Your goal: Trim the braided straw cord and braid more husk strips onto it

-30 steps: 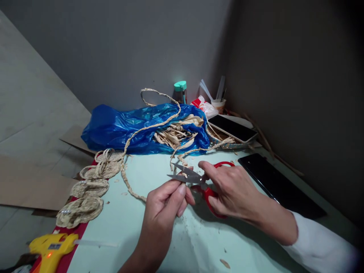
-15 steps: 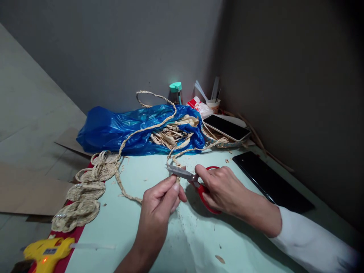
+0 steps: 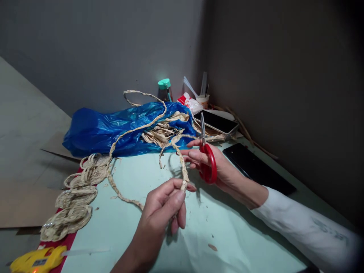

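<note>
Between the thumb and fingers of my left hand (image 3: 163, 206) is a braided straw-coloured cord (image 3: 184, 172), pinched near the middle of the table. From there it rises and bends right toward my right hand (image 3: 216, 163). Red-handled scissors (image 3: 209, 167) hang on my right hand by their handles, blades pointing up and away from the cord. My right fingers reach left, close to the cord; whether they touch it is hard to tell. A longer stretch of cord loops left from behind my left hand and over the blue plastic bag (image 3: 93, 131), which holds dry husk strips (image 3: 160, 134).
Coiled cord pieces (image 3: 76, 197) lie along the left edge beside a yellow glue gun (image 3: 40, 259). A phone (image 3: 217, 121), a black flat device (image 3: 256, 167), a teal-lidded jar (image 3: 164, 89) and a cup (image 3: 203, 100) stand or lie toward the wall.
The scissors have come away from the cord and swung upright in my right hand, whose fingers now extend toward the cord. My left hand holds the cord slightly lower. The view has shifted right.
</note>
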`<state>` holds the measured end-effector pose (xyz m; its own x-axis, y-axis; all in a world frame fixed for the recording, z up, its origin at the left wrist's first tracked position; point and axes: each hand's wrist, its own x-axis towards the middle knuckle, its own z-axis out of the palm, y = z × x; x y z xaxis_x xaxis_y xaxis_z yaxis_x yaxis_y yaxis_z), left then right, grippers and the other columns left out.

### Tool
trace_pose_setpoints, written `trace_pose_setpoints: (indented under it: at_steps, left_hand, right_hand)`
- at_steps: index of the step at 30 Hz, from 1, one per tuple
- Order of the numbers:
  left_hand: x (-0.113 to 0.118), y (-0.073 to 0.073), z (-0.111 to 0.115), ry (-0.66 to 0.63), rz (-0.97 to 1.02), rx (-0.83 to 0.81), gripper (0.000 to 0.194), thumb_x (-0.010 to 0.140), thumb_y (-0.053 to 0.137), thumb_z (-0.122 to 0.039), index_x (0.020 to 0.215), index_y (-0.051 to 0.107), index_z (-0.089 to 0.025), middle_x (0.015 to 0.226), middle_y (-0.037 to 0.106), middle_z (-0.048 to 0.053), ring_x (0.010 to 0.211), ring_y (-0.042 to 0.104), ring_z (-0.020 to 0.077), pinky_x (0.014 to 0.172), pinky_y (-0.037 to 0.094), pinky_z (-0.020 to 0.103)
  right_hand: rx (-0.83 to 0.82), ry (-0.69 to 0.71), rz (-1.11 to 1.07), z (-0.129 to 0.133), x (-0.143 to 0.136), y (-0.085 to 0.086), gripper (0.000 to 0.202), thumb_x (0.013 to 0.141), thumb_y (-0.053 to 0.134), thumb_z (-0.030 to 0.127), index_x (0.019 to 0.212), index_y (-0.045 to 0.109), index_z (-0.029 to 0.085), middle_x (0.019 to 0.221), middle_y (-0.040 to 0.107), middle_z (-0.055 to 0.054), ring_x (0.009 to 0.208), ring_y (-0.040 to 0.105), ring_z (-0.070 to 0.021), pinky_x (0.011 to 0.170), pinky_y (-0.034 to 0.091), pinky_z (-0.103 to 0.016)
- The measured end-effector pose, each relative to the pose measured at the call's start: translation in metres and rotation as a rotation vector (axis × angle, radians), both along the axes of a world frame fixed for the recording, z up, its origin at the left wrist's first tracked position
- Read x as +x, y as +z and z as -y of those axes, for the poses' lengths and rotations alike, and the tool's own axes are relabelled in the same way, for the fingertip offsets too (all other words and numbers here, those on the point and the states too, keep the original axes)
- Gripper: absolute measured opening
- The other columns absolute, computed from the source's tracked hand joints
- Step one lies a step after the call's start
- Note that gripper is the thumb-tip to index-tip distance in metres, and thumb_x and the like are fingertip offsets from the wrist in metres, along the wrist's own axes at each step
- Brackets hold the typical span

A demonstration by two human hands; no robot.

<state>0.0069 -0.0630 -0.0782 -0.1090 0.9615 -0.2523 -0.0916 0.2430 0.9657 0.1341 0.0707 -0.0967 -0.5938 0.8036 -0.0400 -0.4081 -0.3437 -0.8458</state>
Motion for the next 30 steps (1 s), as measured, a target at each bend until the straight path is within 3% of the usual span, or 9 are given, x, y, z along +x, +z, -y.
trace_pose_setpoints:
  at_steps: [4,6,10,13,18,21,25,30]
  left_hand:
    - [0.005,-0.004,0.000,-0.103,-0.016,-0.001,0.024,0.093,0.051,-0.038,0.091,0.065,-0.019,0.064,0.061,0.000,0.058,0.051,0.0115,0.058,0.038,0.023]
    - [0.006,-0.006,-0.001,-0.120,-0.088,0.008,0.024,0.094,0.051,-0.036,0.086,0.066,-0.019,0.072,0.063,0.001,0.067,0.052,0.0119,0.065,0.038,0.023]
    - [0.007,-0.012,-0.001,-0.046,-0.162,0.004,0.023,0.093,0.052,-0.039,0.089,0.065,-0.021,0.082,0.063,0.001,0.068,0.046,0.0110,0.062,0.035,0.022]
    - [0.009,-0.013,-0.003,0.029,-0.156,0.004,0.026,0.092,0.053,-0.042,0.088,0.064,-0.019,0.071,0.059,0.000,0.059,0.039,0.0088,0.054,0.028,0.022]
    - [0.009,-0.010,-0.009,0.020,0.088,-0.085,0.024,0.091,0.051,-0.033,0.092,0.063,-0.013,0.054,0.053,-0.002,0.044,0.019,0.0051,0.046,0.012,0.023]
    - [0.003,-0.009,-0.012,0.027,0.232,-0.131,0.022,0.090,0.051,-0.028,0.094,0.064,-0.011,0.051,0.052,-0.002,0.043,0.015,0.0042,0.045,0.010,0.022]
    - [-0.007,-0.007,-0.014,0.094,0.328,-0.058,0.021,0.090,0.053,-0.027,0.096,0.066,-0.011,0.052,0.051,-0.003,0.043,0.017,0.0039,0.044,0.010,0.021]
    - [-0.011,-0.001,-0.016,0.237,0.265,0.066,0.023,0.089,0.056,-0.027,0.102,0.067,-0.010,0.072,0.060,0.003,0.045,0.031,0.0028,0.047,0.019,0.022]
  right_hand:
    - [0.041,-0.063,-0.001,0.000,0.002,0.004,0.042,0.069,0.080,0.032,0.099,0.053,0.022,0.092,0.069,-0.002,0.072,0.062,-0.0114,0.054,0.044,-0.019]
    - [0.062,-0.068,0.017,0.000,0.002,0.005,0.044,0.068,0.080,0.034,0.100,0.051,0.022,0.089,0.067,-0.001,0.062,0.055,-0.0084,0.049,0.038,-0.018]
    - [0.201,-0.146,0.121,-0.003,0.005,0.006,0.044,0.069,0.078,0.035,0.101,0.049,0.023,0.076,0.057,0.005,0.056,0.045,-0.0071,0.049,0.034,-0.019]
    - [0.402,-0.188,0.287,-0.010,0.007,0.003,0.037,0.072,0.075,0.036,0.097,0.051,0.022,0.072,0.050,0.006,0.058,0.043,-0.0087,0.052,0.034,-0.021]
    - [0.652,-0.116,0.559,-0.023,0.005,-0.011,0.032,0.076,0.070,0.043,0.080,0.049,0.020,0.064,0.043,0.007,0.056,0.036,-0.0091,0.051,0.029,-0.024]
    - [0.658,-0.051,0.668,-0.026,0.003,-0.015,0.035,0.080,0.064,0.049,0.075,0.046,0.020,0.059,0.046,0.006,0.053,0.041,-0.0106,0.050,0.029,-0.025]
    - [0.604,0.017,0.658,-0.027,0.006,-0.013,0.032,0.088,0.051,0.053,0.087,0.049,0.020,0.067,0.060,0.002,0.056,0.053,-0.0148,0.053,0.035,-0.026]
    - [0.883,-0.047,0.902,-0.024,0.015,0.000,0.032,0.087,0.052,0.052,0.089,0.054,0.020,0.067,0.060,0.001,0.062,0.054,-0.0168,0.059,0.035,-0.027]
